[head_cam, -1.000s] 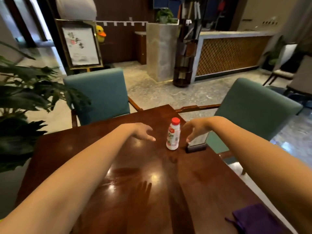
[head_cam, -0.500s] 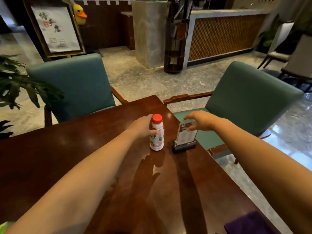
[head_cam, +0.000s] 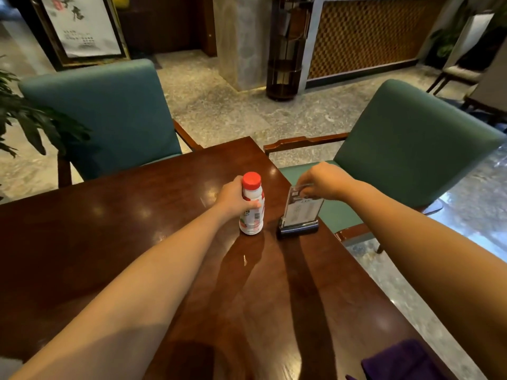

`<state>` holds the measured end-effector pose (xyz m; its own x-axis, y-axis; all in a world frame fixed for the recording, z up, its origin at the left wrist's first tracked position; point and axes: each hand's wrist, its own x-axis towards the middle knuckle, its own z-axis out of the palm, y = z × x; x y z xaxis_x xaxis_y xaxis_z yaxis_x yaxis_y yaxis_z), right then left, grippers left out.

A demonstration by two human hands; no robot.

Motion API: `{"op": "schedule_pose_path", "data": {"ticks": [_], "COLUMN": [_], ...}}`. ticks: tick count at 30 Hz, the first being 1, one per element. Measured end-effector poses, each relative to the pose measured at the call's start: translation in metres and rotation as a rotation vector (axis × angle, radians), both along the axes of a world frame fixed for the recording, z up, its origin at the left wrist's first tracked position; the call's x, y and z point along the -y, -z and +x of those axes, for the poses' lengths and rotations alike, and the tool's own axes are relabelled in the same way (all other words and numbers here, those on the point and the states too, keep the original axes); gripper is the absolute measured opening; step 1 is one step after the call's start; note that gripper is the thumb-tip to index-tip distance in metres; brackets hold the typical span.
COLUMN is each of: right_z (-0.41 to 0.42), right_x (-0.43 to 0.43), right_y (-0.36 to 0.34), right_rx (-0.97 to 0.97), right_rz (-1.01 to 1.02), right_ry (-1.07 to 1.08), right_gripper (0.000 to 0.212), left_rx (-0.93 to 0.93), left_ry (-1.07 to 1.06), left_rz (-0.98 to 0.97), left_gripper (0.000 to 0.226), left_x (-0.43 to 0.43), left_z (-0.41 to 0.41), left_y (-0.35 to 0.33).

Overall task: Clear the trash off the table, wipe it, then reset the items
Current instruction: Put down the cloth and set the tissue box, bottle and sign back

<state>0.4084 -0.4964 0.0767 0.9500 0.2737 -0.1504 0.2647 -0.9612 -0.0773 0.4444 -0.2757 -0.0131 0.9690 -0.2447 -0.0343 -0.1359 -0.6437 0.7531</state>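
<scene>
A white drink bottle [head_cam: 253,215] with a red cap stands upright near the far right corner of the dark wooden table [head_cam: 109,229]. My left hand [head_cam: 233,198] is wrapped around its left side. Just right of it a clear acrylic sign holder [head_cam: 300,212] on a dark base stands at the table's right edge. My right hand [head_cam: 323,181] pinches the holder's top edge. A purple cloth [head_cam: 397,363] lies at the near right corner of the table.
Two teal armchairs stand at the table, one at the far left [head_cam: 109,116] and one at the right [head_cam: 406,149]. A leafy plant [head_cam: 24,116] reaches in from the left. Stone floor, a pillar and a lattice counter lie beyond.
My left hand went from open beside the bottle to gripping it. My right hand moved from hovering near the sign holder to pinching its top. The view has tilted downward and closer.
</scene>
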Motion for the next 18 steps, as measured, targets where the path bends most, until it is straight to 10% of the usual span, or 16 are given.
{"op": "schedule_pose_path", "data": {"ticks": [18], "right_z": [-0.024], "right_x": [-0.218], "right_y": [-0.033], "right_rx": [-0.012], "right_rz": [0.028], "right_ry": [-0.475], "right_gripper": [0.02], "left_rx": [0.024], "left_ry": [-0.35], "left_rz": [0.069], "left_gripper": [0.069], "left_x": [-0.23], "left_z": [-0.146], "left_y": [-0.033]}}
